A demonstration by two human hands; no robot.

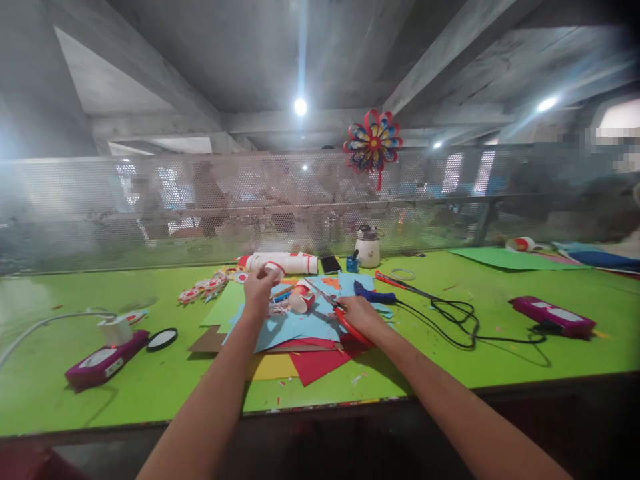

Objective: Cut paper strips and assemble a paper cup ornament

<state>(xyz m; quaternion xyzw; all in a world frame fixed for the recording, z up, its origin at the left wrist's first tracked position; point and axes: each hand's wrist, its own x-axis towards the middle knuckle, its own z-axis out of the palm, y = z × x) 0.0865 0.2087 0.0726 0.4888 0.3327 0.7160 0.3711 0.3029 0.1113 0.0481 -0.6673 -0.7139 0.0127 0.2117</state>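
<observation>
My left hand [257,288] is closed on a small round white piece with a red rim [275,268], which looks like the end of a paper cup. In my right hand [364,315] are scissors [351,327] with red handles, their blades pointing left and away from me. Between the hands a red and white paper cup [301,300] lies on its side on light blue paper sheets [285,330]. Pens and small scraps lie beside the cup, partly hidden. A blue glue gun [374,294] rests just beyond my right hand.
Behind lie a stack of paper cups [283,263], a phone [330,265], a blue jar [353,265] and a white flask [368,248]. Purple power strips [107,360] stand left and right, with black cable [463,333] at right. A paper flower [374,142] hangs on the mesh screen.
</observation>
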